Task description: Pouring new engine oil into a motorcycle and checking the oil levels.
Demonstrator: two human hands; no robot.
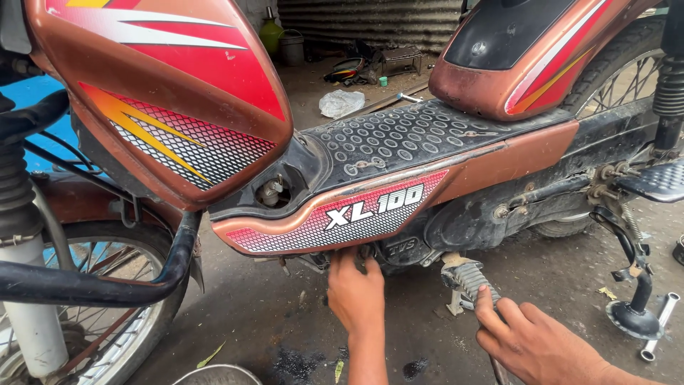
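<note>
Underneath, left hand (355,289) reaches up with fingers pressed together beneath the side panel (335,217); right hand (534,342), curled around the footrest (470,279), should brace steadily.

A single head-worn camera is supplying the only view. It is sitting low and close beside the moped (399,164), facing its side and looking slightly downward and across it. The footboard (399,135) is filling the centre of the frame, with the front wheel (107,314) at the left edge and the rear wheel (627,78) at the upper right. The left hand (355,292) and right hand (538,342) are entering from the bottom edge. The floor (570,271) is running below, and a corrugated wall (370,21) is showing beyond.
</note>
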